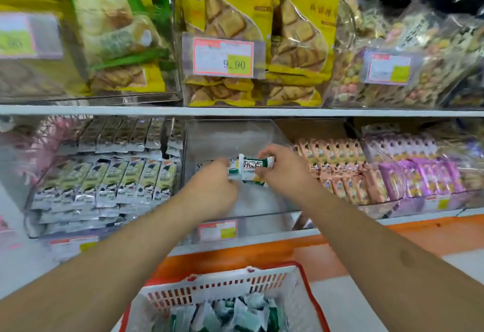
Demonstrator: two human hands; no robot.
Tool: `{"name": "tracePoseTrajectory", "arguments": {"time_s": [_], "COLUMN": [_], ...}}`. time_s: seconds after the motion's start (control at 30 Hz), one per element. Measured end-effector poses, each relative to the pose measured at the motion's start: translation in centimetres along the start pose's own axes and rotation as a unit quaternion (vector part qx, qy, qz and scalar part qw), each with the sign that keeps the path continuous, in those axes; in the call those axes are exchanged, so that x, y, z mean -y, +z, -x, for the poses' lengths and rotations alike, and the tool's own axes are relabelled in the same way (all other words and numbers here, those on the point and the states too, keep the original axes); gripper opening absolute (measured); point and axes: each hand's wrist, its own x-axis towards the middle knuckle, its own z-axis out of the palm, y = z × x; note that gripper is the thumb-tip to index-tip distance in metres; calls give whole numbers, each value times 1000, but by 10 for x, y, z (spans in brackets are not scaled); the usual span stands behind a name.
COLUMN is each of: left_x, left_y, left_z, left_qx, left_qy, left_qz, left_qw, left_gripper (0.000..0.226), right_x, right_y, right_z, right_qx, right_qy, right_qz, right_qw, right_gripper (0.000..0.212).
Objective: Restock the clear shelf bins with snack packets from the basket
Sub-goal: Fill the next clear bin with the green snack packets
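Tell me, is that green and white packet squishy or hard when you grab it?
Probably light: the right hand pinches the packet with fingertips alone. It likely crinkles, as its wrapper looks thin and glossy. It holds a flat shape, so it is probably fairly firm inside.

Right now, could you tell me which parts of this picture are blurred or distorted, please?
Head view: the left hand is motion-smeared, while the right hand and its green-and-white packet read sharper; wide-angle bending curves the shelf edge; the left price tag is too soft to read; the clear bin shows pale reflections.
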Motion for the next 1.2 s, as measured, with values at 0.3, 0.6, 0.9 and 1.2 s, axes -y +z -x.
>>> {"name": "tracePoseTrajectory", "arguments": {"time_s": [0.3,0.6,0.9,1.2], "left_x": [23,31,16,36], "left_y": [44,53,12,-21], "left_z": [-104,-125,-63,38], "left_qx": [-13,3,50,43], "left_qy": [-30,-116,57,182], "left_qz": [-136,-271,-238,-343], "left_qw": [990,956,968,920], "left_gripper": [48,58,23,70], "right_x": [-40,-42,-28,8], "right_y": [69,71,89,116], "right_z": [-82,-80,-87,-122], "right_qx": [49,29,105,183], "right_qy": [-19,-49,-100,-117], "right_qz": [124,101,97,184], "right_qw": [991,993,985,959], "right_gripper": [32,64,44,52]}}
